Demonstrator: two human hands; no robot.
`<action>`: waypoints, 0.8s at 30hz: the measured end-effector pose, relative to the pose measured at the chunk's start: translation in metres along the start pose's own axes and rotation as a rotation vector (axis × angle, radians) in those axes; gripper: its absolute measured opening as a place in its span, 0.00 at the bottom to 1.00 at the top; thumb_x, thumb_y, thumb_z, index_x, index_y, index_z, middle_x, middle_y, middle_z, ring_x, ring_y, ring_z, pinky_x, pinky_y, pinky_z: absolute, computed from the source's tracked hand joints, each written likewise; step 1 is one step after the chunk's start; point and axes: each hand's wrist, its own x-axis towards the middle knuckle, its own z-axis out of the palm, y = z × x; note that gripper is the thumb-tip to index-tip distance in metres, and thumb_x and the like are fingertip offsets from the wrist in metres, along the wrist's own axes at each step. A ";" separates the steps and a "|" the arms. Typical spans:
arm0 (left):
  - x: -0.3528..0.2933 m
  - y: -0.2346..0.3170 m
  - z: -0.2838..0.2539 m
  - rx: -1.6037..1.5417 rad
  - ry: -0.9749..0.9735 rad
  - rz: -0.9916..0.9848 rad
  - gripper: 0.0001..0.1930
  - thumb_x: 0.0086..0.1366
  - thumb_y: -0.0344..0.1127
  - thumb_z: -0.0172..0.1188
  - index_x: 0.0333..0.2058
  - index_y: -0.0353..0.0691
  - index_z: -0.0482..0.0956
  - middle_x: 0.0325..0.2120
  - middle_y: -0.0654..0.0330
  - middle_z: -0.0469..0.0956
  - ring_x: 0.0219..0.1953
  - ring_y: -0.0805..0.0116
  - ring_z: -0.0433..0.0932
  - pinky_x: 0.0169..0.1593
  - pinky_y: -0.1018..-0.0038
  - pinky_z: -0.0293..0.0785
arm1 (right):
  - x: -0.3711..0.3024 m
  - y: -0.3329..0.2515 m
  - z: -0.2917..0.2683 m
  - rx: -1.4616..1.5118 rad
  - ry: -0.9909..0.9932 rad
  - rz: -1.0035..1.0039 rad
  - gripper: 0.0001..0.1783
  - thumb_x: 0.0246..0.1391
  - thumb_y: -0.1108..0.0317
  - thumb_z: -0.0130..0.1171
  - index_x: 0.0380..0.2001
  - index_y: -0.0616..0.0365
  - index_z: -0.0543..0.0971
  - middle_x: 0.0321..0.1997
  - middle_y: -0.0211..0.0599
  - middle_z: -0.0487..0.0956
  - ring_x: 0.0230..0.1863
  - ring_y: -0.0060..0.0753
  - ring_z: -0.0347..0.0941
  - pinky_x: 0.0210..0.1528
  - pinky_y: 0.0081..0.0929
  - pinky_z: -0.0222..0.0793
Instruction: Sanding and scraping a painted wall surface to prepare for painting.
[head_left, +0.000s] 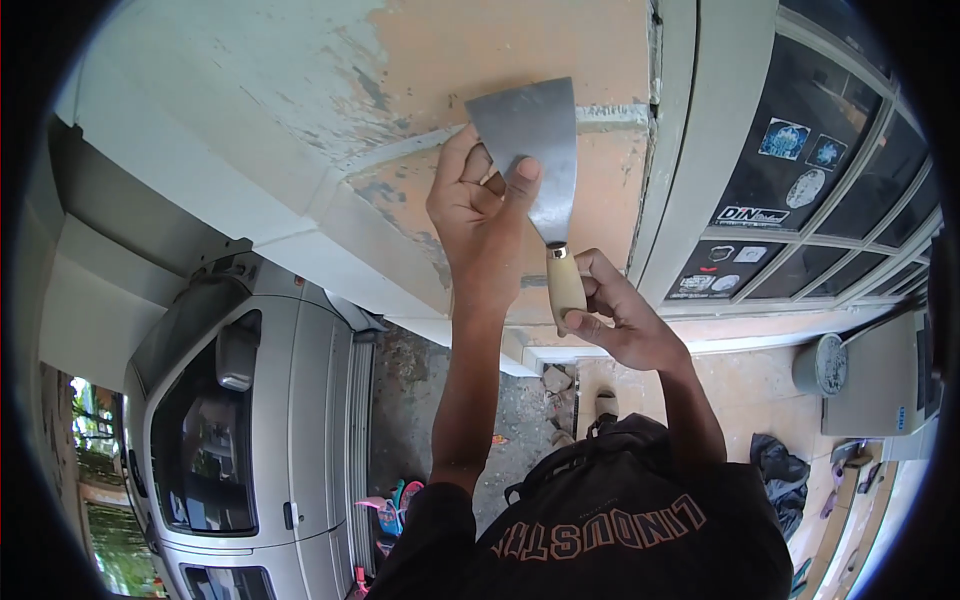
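The putty knife (535, 165) lies flat against the peeling wall (520, 40), long axis running from twelve to six o'clock, blade uppermost. The right hand (620, 315) is closed around its wooden handle at six o'clock; the left hand (480, 215) presses fingertips on the blade. At three o'clock, round and rectangular white stickers (790, 170) dot a dark window (840, 140).

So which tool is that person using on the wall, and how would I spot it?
Find the peeling orange wall beside the dark window. Flat against it lies a wide grey metal scraper with a pale wooden handle: right hand grips the handle, left hand presses the blade.
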 end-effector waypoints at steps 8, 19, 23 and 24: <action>0.012 0.003 0.009 0.549 0.155 0.245 0.26 0.68 0.34 0.51 0.60 0.26 0.58 0.55 0.38 0.65 0.55 0.52 0.70 0.55 0.65 0.68 | 0.041 -0.020 0.008 0.057 0.155 -0.081 0.26 0.52 0.80 0.40 0.55 0.61 0.53 0.28 0.34 0.69 0.25 0.20 0.64 0.28 0.21 0.63; 0.024 0.012 -0.008 1.237 -0.116 0.502 0.26 0.70 0.41 0.42 0.61 0.28 0.58 0.64 0.44 0.53 0.66 0.44 0.51 0.66 0.52 0.48 | 0.061 -0.039 0.023 0.074 0.304 -0.146 0.25 0.48 0.82 0.44 0.51 0.57 0.59 0.23 0.29 0.67 0.16 0.15 0.59 0.16 0.16 0.53; 0.025 0.015 -0.009 1.187 -0.095 0.470 0.26 0.70 0.40 0.42 0.61 0.28 0.58 0.64 0.44 0.54 0.66 0.45 0.51 0.66 0.53 0.48 | 0.069 -0.030 0.022 0.244 0.210 -0.172 0.27 0.50 0.83 0.46 0.53 0.55 0.57 0.23 0.30 0.66 0.15 0.13 0.57 0.15 0.14 0.52; 0.028 0.016 -0.012 1.186 -0.096 0.477 0.26 0.70 0.40 0.42 0.61 0.29 0.58 0.64 0.45 0.54 0.67 0.46 0.51 0.66 0.54 0.48 | 0.070 -0.030 0.026 0.244 0.205 -0.167 0.27 0.50 0.83 0.46 0.53 0.55 0.57 0.23 0.30 0.66 0.15 0.13 0.57 0.15 0.14 0.52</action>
